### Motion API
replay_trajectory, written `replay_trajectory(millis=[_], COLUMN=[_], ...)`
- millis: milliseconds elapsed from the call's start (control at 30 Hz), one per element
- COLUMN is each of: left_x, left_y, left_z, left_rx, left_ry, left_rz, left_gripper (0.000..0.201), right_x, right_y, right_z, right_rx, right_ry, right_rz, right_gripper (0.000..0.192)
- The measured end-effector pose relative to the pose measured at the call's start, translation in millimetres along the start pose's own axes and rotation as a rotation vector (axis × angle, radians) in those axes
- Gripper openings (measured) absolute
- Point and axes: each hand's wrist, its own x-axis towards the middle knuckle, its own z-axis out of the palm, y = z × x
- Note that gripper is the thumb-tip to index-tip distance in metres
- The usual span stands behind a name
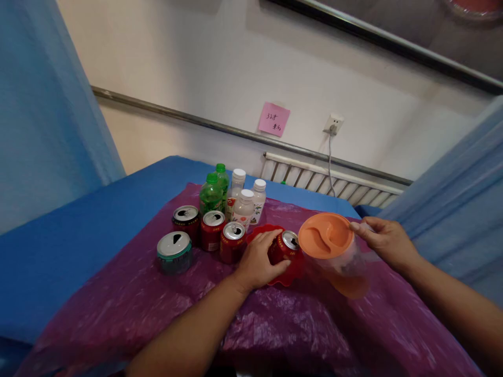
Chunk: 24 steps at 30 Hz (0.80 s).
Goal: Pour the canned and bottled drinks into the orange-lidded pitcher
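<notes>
My left hand (pixel 261 260) wraps round a red drink can (pixel 280 250), which stands tilted slightly to the right over a red scalloped dish (pixel 288 273). By its handle, my right hand (pixel 387 241) grips a clear pitcher with an orange lid (pixel 328 235). The pitcher leans toward the can, its lid edge close beside the can's opened top; whether they touch I cannot tell. Some orange-brown colour shows low in the pitcher (pixel 349 280), blurred. Left of my left hand stand more opened red cans (pixel 232 248) and a clear can-shaped jar with a silver top (pixel 175 256).
Behind the cans stand two green bottles (pixel 211 196) and several white-capped bottles (pixel 243 212). Purple plastic sheeting (pixel 157 309) covers part of the blue surface (pixel 98 225). Beyond are a radiator (pixel 306 178), a wall socket with a cord (pixel 333 124) and blue curtains (pixel 43 104) on both sides.
</notes>
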Motion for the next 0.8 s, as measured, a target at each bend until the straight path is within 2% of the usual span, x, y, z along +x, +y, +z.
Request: replay_trajectory(millis=[800], left_x=[0.1], left_y=[-1.8], left_z=[-0.3], left_rx=[-0.015], left_ry=[0.007], left_rz=[-0.014], left_gripper=[0.069], right_x=[3.3], right_y=[0.3], right_z=[1.8], right_rx=[-0.005], right_ry=[0.027], right_rz=[0.034], right_gripper=[0.072])
